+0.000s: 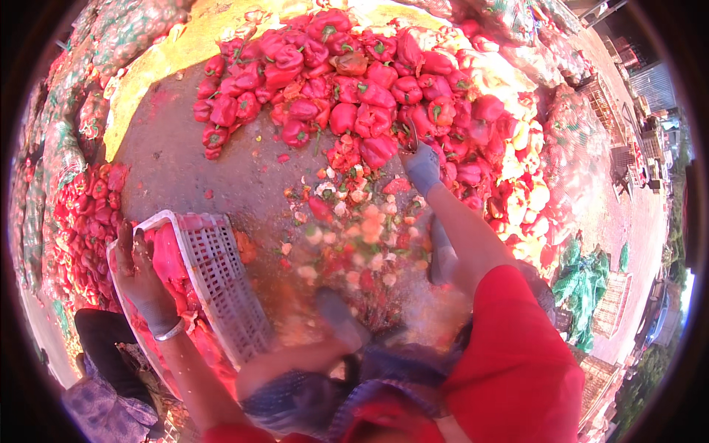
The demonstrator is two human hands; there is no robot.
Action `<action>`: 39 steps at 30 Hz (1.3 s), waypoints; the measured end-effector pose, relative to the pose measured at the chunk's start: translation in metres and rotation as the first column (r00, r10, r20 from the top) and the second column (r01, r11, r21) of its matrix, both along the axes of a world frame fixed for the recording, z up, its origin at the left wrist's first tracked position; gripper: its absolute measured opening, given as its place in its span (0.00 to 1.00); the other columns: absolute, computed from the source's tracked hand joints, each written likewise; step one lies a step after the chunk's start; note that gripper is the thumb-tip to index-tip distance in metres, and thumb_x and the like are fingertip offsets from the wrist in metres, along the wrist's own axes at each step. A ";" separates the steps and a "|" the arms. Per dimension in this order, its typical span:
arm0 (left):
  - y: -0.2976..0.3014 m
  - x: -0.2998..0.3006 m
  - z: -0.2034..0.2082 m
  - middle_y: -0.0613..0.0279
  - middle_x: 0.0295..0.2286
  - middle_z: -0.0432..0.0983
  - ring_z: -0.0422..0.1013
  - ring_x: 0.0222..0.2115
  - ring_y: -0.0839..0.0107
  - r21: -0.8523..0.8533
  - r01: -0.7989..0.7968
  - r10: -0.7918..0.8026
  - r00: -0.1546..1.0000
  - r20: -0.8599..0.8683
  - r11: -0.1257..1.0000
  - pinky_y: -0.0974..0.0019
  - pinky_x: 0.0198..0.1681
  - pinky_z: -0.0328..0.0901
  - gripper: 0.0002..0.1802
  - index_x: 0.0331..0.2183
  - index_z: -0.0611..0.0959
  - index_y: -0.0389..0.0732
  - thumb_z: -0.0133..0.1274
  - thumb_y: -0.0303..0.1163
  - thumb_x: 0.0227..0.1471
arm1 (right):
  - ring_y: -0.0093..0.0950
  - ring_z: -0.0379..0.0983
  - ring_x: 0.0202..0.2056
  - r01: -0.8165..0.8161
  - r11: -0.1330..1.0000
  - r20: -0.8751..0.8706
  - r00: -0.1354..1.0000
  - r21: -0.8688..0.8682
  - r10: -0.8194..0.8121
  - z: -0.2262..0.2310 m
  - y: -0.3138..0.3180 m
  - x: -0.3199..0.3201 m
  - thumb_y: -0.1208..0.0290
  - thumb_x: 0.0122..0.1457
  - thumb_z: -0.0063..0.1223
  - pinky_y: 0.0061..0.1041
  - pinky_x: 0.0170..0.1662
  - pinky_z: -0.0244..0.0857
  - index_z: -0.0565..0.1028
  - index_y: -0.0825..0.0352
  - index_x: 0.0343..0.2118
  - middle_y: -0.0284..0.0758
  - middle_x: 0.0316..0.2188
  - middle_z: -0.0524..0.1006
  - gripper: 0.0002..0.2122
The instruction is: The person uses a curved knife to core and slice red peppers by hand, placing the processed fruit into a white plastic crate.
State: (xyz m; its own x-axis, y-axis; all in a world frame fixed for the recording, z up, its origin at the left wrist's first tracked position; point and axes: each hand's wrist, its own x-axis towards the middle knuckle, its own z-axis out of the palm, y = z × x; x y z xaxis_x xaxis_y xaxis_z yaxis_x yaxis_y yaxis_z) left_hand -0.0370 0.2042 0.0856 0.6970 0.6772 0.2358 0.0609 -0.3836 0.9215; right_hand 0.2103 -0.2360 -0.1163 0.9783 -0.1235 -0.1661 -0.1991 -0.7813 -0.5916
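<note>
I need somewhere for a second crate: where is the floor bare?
Mainly the brown floor bordered by the yellow strip, red pepper pile and white crate; it narrows between crate and scraps. Crowded: the scraps beside the pile, and the crate itself, holding red peppers by the left hand.

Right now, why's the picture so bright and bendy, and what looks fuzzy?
Head view: strong light bleaches the pile's right-hand peppers; head view: fisheye lens bends edges near the black rim; head view: central pepper scraps look blurred.
</note>
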 end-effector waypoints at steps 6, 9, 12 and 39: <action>-0.119 0.019 -0.005 0.49 0.48 0.73 0.74 0.45 0.63 -0.584 0.078 -0.079 0.997 0.023 0.808 0.60 0.49 0.70 0.23 0.53 0.70 0.31 0.47 0.35 0.63 | 0.47 0.74 0.44 -0.099 0.992 0.032 0.994 -0.077 0.102 -0.022 0.024 0.061 0.58 0.52 0.54 0.43 0.46 0.68 0.73 0.64 0.47 0.50 0.40 0.78 0.21; -0.148 0.027 -0.019 0.51 0.44 0.74 0.74 0.44 0.63 -0.638 0.027 -0.064 0.997 -0.034 0.770 0.61 0.47 0.71 0.20 0.50 0.73 0.31 0.49 0.33 0.60 | 0.46 0.74 0.45 -0.113 0.981 -0.009 0.994 -0.158 0.113 -0.028 0.034 0.080 0.58 0.53 0.53 0.43 0.46 0.69 0.71 0.60 0.50 0.49 0.44 0.76 0.22; -0.161 0.034 -0.022 0.53 0.42 0.77 0.75 0.42 0.63 -0.694 0.013 -0.069 0.996 -0.053 0.720 0.63 0.45 0.72 0.16 0.45 0.77 0.32 0.54 0.26 0.54 | 0.46 0.75 0.45 -0.145 0.965 -0.018 0.989 -0.217 0.144 -0.038 0.046 0.092 0.59 0.53 0.53 0.45 0.45 0.70 0.70 0.56 0.51 0.47 0.48 0.73 0.22; -0.209 0.020 0.019 0.47 0.49 0.70 0.69 0.49 0.53 -0.782 0.623 -0.353 0.734 0.581 0.010 0.49 0.52 0.66 0.38 0.58 0.64 0.36 0.42 0.58 0.60 | 0.23 0.73 0.38 -0.568 0.614 0.320 0.821 0.548 0.474 0.220 0.077 -0.144 0.79 0.49 0.53 0.26 0.43 0.67 0.64 0.67 0.53 0.36 0.36 0.78 0.26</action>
State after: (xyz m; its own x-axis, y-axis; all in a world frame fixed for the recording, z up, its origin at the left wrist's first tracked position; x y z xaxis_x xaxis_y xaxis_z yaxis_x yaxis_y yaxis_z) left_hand -0.0174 -0.0052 0.1043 0.9973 -0.0180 -0.0711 0.0539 0.8368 0.5449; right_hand 0.0667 -0.1593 0.1034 0.8625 0.4923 0.1168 0.2430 -0.2005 -0.9491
